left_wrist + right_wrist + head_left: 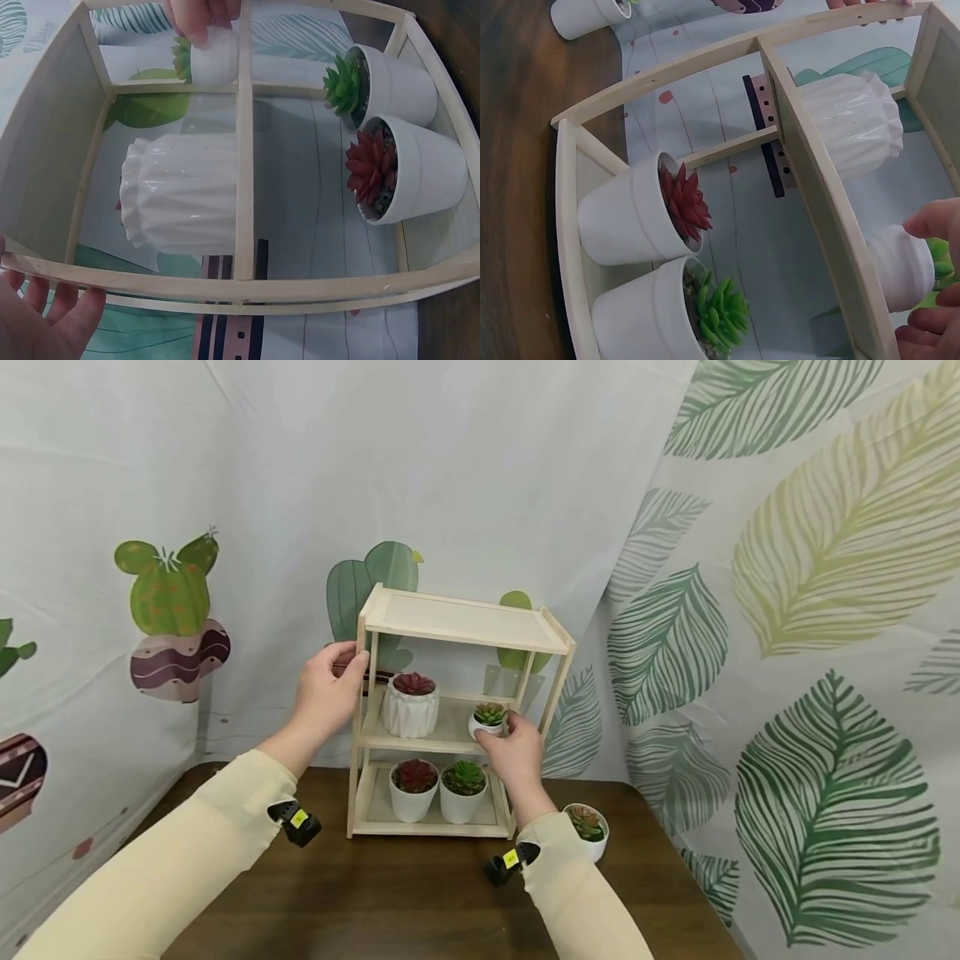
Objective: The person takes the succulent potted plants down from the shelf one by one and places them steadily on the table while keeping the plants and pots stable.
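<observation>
My left hand (328, 687) grips the upper left post of a three-tier wooden shelf (465, 617), thumb in front. At the right end of the middle tier, my right hand (519, 750) holds a small white pot (898, 268) with a green succulent (490, 713). Its base appears to be at the board; contact cannot be told. To its left on that tier stands a fluted white pot (411, 714) with a dark red succulent (414, 684). On the bottom tier, a white pot with a red succulent (414, 776) stands beside one with a green succulent (464, 777).
A white pot with a reddish-green succulent (587, 823) stands on the brown table (420, 893), right of the shelf beside my right forearm. Another white pot (585, 16) shows on the table in the right wrist view. A printed cloth backdrop (480, 468) hangs behind the shelf.
</observation>
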Action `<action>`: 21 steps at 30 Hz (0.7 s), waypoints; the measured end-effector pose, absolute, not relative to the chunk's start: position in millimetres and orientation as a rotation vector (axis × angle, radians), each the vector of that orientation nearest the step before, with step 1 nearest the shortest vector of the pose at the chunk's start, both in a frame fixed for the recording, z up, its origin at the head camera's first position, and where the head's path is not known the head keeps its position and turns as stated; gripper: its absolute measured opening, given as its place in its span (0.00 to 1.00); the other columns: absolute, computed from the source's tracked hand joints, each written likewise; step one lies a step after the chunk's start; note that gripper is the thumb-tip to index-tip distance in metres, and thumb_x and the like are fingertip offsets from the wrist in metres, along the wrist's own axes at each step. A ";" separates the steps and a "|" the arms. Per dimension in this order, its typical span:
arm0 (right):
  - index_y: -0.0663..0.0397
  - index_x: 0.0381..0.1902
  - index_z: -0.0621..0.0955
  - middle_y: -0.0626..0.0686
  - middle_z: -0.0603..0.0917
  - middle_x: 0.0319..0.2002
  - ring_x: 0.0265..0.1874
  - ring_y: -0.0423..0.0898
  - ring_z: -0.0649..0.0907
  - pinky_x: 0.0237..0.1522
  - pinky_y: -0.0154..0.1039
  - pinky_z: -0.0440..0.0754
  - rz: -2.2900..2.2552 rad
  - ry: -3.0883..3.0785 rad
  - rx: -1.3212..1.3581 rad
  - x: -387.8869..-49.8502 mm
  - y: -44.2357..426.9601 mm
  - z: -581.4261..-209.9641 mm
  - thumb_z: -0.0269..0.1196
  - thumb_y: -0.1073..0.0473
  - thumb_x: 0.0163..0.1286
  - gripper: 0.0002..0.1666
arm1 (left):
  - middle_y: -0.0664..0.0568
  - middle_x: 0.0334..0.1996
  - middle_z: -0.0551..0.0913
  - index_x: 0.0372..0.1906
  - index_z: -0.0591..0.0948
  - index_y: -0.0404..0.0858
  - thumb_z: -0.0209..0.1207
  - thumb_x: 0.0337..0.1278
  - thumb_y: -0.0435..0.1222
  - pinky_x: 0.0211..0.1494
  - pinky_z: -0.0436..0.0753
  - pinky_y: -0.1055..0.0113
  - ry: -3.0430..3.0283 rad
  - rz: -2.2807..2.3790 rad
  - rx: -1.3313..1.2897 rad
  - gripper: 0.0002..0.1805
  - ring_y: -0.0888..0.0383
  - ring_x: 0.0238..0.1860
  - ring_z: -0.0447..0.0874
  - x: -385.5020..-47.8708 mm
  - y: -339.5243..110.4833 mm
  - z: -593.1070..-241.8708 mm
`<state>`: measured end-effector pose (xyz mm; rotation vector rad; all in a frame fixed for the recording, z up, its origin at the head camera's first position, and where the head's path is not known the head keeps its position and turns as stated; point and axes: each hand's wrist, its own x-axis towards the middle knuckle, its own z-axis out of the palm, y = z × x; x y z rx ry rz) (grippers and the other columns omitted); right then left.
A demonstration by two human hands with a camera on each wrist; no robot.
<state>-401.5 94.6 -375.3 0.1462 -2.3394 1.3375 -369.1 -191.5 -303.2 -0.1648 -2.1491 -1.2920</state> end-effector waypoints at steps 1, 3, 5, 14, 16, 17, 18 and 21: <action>0.56 0.61 0.84 0.61 0.87 0.57 0.57 0.60 0.85 0.56 0.58 0.84 1.338 -2.335 0.148 -402.3 92.9 -374.9 0.72 0.49 0.62 0.31 | 0.38 0.55 0.82 0.69 0.76 0.36 0.49 0.78 0.54 0.53 0.79 0.53 -2.146 -1.289 -0.164 0.30 0.43 0.53 0.81 -369.4 -191.7 -303.2; 0.54 0.55 0.86 0.60 0.90 0.49 0.48 0.59 0.87 0.49 0.57 0.85 1.330 -2.330 0.148 -403.9 90.2 -374.1 0.72 0.49 0.62 0.26 | 0.37 0.55 0.82 0.68 0.76 0.36 0.49 0.77 0.54 0.54 0.79 0.52 -2.149 -1.285 -0.162 0.31 0.43 0.53 0.81 -369.6 -192.1 -303.2; 0.54 0.55 0.86 0.59 0.90 0.46 0.41 0.57 0.87 0.46 0.56 0.85 1.314 -2.326 0.131 -404.9 88.0 -373.1 0.72 0.49 0.61 0.26 | 0.37 0.55 0.82 0.69 0.76 0.36 0.49 0.77 0.54 0.54 0.80 0.51 -2.153 -1.287 -0.161 0.31 0.42 0.54 0.81 -368.9 -192.2 -303.0; 0.61 0.72 0.73 0.64 0.83 0.62 0.59 0.60 0.84 0.60 0.56 0.83 1.355 -2.336 0.018 -410.8 81.3 -369.0 0.76 0.47 0.58 0.49 | 0.37 0.55 0.82 0.68 0.76 0.35 0.50 0.78 0.53 0.55 0.79 0.51 -2.149 -1.281 -0.150 0.30 0.43 0.54 0.81 -367.8 -191.1 -302.5; 0.60 0.71 0.75 0.64 0.84 0.60 0.60 0.61 0.84 0.59 0.56 0.83 1.362 -2.334 0.005 -412.1 80.0 -368.6 0.76 0.47 0.57 0.47 | 0.38 0.54 0.83 0.68 0.77 0.35 0.50 0.78 0.53 0.54 0.79 0.53 -2.141 -1.276 -0.148 0.30 0.43 0.53 0.81 -367.9 -190.9 -303.0; 0.60 0.70 0.76 0.64 0.85 0.59 0.59 0.61 0.84 0.59 0.56 0.83 1.359 -2.331 0.000 -412.9 79.5 -368.3 0.76 0.47 0.56 0.46 | 0.38 0.54 0.83 0.67 0.77 0.35 0.50 0.78 0.53 0.53 0.79 0.54 -2.136 -1.274 -0.149 0.29 0.44 0.52 0.81 -368.1 -190.8 -303.4; 0.60 0.69 0.77 0.64 0.86 0.58 0.58 0.60 0.84 0.58 0.56 0.84 1.362 -2.326 -0.006 -413.6 79.0 -367.9 0.77 0.48 0.56 0.45 | 0.38 0.53 0.83 0.67 0.77 0.35 0.50 0.78 0.53 0.52 0.78 0.56 -2.130 -1.270 -0.147 0.29 0.44 0.51 0.81 -368.5 -190.7 -303.9; 0.60 0.66 0.79 0.63 0.87 0.54 0.54 0.60 0.86 0.55 0.55 0.85 1.367 -2.315 -0.012 -415.0 78.3 -366.4 0.78 0.48 0.54 0.44 | 0.38 0.52 0.84 0.66 0.78 0.35 0.50 0.78 0.51 0.50 0.78 0.59 -2.110 -1.267 -0.136 0.28 0.46 0.49 0.81 -368.7 -190.1 -304.9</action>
